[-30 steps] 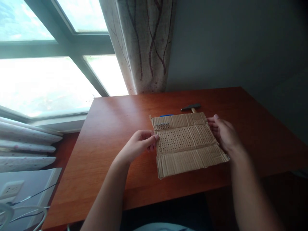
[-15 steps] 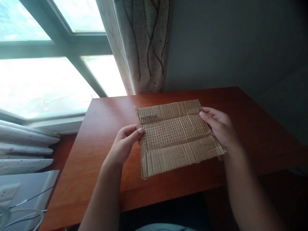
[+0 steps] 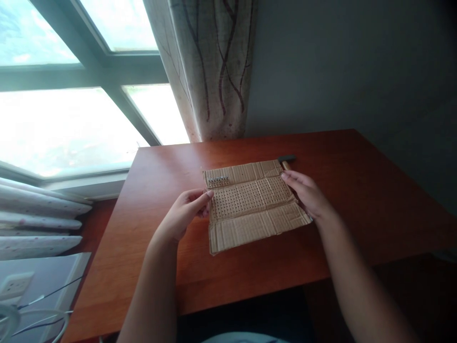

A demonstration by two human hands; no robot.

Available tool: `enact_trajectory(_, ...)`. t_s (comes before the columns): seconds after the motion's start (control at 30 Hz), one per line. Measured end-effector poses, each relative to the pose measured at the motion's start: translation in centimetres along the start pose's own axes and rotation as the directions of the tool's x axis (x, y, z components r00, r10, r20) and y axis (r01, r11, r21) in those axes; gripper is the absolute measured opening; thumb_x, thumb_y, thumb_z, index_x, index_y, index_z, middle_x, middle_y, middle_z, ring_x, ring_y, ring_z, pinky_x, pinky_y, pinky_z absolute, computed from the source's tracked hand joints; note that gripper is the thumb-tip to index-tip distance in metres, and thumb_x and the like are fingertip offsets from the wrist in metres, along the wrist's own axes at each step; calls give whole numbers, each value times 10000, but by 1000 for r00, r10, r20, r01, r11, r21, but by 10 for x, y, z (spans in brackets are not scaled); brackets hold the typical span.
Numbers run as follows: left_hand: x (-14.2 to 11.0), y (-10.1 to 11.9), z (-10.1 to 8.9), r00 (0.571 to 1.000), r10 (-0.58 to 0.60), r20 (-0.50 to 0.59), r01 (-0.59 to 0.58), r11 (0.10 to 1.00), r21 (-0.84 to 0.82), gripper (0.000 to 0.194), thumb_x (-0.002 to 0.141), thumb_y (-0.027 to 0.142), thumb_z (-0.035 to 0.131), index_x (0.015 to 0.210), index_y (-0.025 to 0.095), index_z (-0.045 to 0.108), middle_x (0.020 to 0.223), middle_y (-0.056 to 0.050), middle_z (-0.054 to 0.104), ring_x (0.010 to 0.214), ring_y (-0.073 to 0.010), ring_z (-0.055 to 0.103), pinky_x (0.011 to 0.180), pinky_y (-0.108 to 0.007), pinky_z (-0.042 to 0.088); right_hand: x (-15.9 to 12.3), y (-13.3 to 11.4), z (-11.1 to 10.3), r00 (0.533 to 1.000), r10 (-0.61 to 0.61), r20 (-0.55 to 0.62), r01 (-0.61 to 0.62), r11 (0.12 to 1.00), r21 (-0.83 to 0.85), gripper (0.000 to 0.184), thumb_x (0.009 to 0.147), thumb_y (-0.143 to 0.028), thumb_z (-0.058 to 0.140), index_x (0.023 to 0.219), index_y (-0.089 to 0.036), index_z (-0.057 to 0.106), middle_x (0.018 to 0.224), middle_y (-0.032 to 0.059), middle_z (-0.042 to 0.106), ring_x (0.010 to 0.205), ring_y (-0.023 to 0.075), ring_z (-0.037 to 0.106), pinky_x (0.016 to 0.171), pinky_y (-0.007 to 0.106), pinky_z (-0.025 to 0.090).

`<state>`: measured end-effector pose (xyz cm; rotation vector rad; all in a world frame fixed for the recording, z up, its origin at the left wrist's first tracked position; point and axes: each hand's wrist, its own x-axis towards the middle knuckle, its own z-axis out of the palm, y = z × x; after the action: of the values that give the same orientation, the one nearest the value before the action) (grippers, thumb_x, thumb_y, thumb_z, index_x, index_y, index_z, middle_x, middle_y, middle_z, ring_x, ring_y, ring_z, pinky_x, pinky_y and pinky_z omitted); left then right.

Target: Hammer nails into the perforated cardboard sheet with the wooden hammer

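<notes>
A creased cardboard sheet (image 3: 246, 228) stretches between my two hands over the table. Rows of small holes dot its middle panel, and several small metal pins, perhaps screws or nails, stand in its far left corner. My left hand (image 3: 187, 209) pinches the left edge with the thumb on top. At the right edge, my right hand (image 3: 307, 193) grips the sheet, also thumb uppermost, with its other fingers partly hidden. Just beyond the far right corner shows a hammer-like tool (image 3: 286, 158) with a dark head and a light handle, mostly covered by the sheet and hand.
The reddish-brown wooden table (image 3: 153, 200) lies beneath. A window (image 3: 107, 71) and a patterned curtain (image 3: 214, 71) stand behind it. At lower left are a wall socket (image 3: 17, 286) and loose cables (image 3: 39, 317).
Both hands have lowered the cardboard sheet and tilted it flatter. My right hand has come inward to the left. The dark-headed tool now shows beyond the far corner.
</notes>
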<state>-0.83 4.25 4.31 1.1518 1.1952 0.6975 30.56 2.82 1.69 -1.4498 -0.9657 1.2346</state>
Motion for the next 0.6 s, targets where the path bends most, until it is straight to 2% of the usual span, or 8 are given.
enact_trajectory(0.07,-3,-4,0,999,-17,-36,15,998,-61,412,757,541,743,752,138,663,662,-16,624,591,-123,539,580,-233,419,-3,1,-3,1000,25,4,-25,999,41,309,832,-529,681,967,-253,715,968,72,772,918,269,725,721,369,573)
enact_trajectory(0.17,-11,-11,4,997,-51,-50,42,985,-168,481,794,582,706,952,128,707,821,-70,719,676,-159,625,648,-260,480,-11,4,-4,990,119,80,-131,979,156,357,865,-570,617,1011,-262,721,954,78,781,907,279,738,703,393,582)
enact_trajectory(0.3,-20,-17,21,998,-35,50,48,960,-277,511,855,553,662,1160,144,688,921,-94,760,842,-235,699,752,-312,521,-23,6,1,957,230,177,-272,926,263,386,866,-572,601,1046,-262,743,921,75,791,934,289,743,758,430,595)
enact_trajectory(0.37,-22,-17,33,998,-34,53,49,947,-317,516,841,524,694,1193,147,680,941,-99,770,909,-265,708,808,-337,529,-27,8,2,948,252,194,-299,914,275,397,867,-566,596,1079,-265,745,914,73,794,950,291,742,780,441,595)
enact_trajectory(0.47,-20,-18,46,998,-67,-3,61,940,-336,541,803,506,744,1198,144,671,1018,-115,772,990,-288,704,845,-351,537,-28,13,2,945,247,214,-300,917,265,422,887,-568,549,1123,-271,736,924,71,796,967,290,741,804,452,592)
enact_trajectory(0.6,-18,-19,52,995,-87,-39,68,934,-350,542,763,487,783,1170,149,668,1074,-119,767,1014,-300,702,832,-352,553,-27,19,-3,925,262,276,-329,915,234,425,894,-557,523,1137,-273,726,936,68,795,965,291,745,805,448,593)
